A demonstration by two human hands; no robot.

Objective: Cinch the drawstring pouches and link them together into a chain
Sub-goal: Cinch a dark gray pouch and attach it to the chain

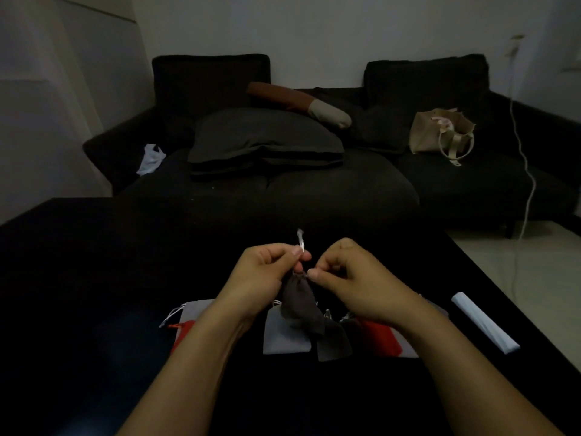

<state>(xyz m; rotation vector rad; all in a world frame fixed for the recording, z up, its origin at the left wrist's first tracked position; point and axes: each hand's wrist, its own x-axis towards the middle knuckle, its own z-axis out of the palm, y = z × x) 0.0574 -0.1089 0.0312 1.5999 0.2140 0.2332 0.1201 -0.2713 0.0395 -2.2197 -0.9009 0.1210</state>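
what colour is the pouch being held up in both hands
Dark grey-brown pouch, with a white drawstring; the head view, the only one, shows it.

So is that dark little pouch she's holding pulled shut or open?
Shut: the dark pouch has its neck bunched tight between both hands, with the white drawstring sticking up.

Pouches (287, 336) lie in a row on the desk (94, 262) (a roll (484, 322) to their right), the sofa (314, 184) behind.
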